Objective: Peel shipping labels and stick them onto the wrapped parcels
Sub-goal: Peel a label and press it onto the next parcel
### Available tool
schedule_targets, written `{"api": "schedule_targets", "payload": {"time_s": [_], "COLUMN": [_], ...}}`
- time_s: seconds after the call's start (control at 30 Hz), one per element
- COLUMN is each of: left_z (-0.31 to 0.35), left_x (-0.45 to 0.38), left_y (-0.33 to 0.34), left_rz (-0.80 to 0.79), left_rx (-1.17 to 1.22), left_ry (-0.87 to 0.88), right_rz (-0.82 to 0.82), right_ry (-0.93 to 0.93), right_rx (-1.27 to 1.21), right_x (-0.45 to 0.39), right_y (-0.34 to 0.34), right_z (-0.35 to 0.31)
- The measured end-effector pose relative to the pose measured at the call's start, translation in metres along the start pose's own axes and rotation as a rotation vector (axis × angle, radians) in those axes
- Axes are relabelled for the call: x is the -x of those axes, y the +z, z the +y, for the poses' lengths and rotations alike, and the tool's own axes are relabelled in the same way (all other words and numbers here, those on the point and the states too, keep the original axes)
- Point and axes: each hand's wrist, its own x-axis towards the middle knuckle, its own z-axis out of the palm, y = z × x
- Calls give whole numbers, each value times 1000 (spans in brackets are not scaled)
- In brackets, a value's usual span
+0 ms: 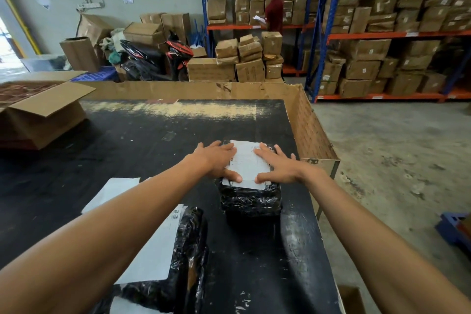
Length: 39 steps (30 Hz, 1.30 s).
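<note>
- Now, at a black packing table (127, 135) in a warehouse, a person flattens a white shipping label (248, 163) onto the top of a parcel (251, 199) wrapped in black film, which sits toward the table's right edge.
- The left hand (216, 160) lies flat and spread on the label's left side; the right hand (277, 164) lies flat on its right side, thumbs near the front edge. Neither grips anything.
- Done well, the press should run outward from the middle, so air and wrinkles leave through the edges.
- The film looks crinkled, so corners probably need an extra firm rub to hold.
- A second wrapped parcel (188, 250), nearer the camera, already carries a label (155, 250); a blank white sheet (112, 194) lies beside it.
</note>
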Motion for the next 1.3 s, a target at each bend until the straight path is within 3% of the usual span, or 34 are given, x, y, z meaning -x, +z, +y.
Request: {"api": "schedule_targets", "payload": {"time_s": [0.17, 0.27, 0.37, 0.53, 0.7, 0.83, 1.0, 1.3], "left_z": [-4, -3, -8, -9, -1, 13, 62, 132], "left_x": [6, 9, 6, 5, 13, 42, 99, 174], "left_y": [18, 24, 28, 31, 25, 5, 3, 89], "left_rz": [-20, -20, -23, 121, 307, 433, 386, 293], "left_rx": [219, 456, 711, 1188, 1196, 1217, 1173, 1235], "left_ry": [14, 35, -51, -132, -162, -99, -30, -23], "right_rz": [196, 240, 297, 499, 733, 831, 865, 855], "right_ry": [20, 41, 163, 222, 199, 194, 253, 357], "right_rx": [-35, -191, -340, -596, -730, -830, -921, -939], "right_x": [2, 5, 8, 13, 24, 43, 93, 184], "right_y": [15, 23, 33, 43, 34, 17, 37, 126], "right_z": [-11, -6, -1, -2, -23, -34, -37, -42]}}
